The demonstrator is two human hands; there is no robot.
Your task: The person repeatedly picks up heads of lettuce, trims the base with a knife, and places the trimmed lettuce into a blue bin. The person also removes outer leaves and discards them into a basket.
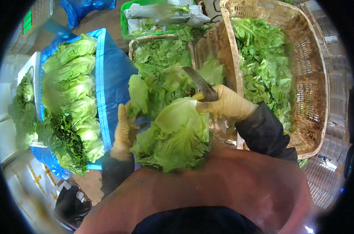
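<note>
Before my chest is a loose-leaved head of lettuce. My right hand, in a pale rubber glove, grips a knife with a dull, broad blade pointing up and left; its thumb and fingertips lie at the lettuce's upper edge. At the lettuce's left side is my left hand, gloved too, its thumb upright and its other fingers partly hidden. Whether it bears the lettuce's weight cannot be told. A separate lettuce leaf shows just above it. Beyond both hands, a crate holds loose leaves.
On the left, a blue-lined box holds rows of lettuce heads, with darker leafy lettuce at its near corner. A large dirty plastic basket of leaves stands at right. A green crate with white bags is at the back.
</note>
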